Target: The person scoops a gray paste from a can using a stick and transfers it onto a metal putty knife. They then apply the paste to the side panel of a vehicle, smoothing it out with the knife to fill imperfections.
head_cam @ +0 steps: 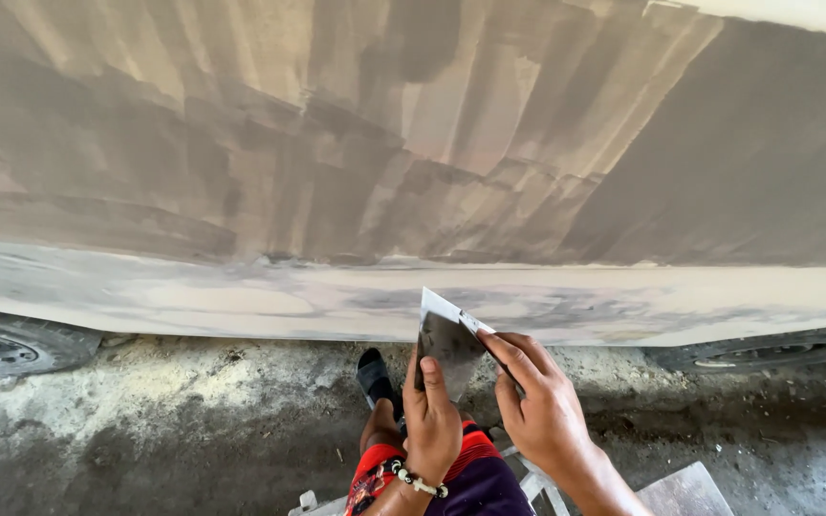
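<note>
Filler work on vehicle side panel (413, 143), item: my left hand (430, 420) grips a flat putty blade (446, 339) below the sill, my right hand (542, 406) pinches a second blade against it; upper panel largely coated in grey streaks, lower strip patchy, unfinished.

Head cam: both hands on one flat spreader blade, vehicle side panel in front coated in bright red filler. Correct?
Not quite. The filler on the side panel is grey-beige, not red. The rest holds: in the head view the left hand and right hand both hold the flat spreader blade.
</note>
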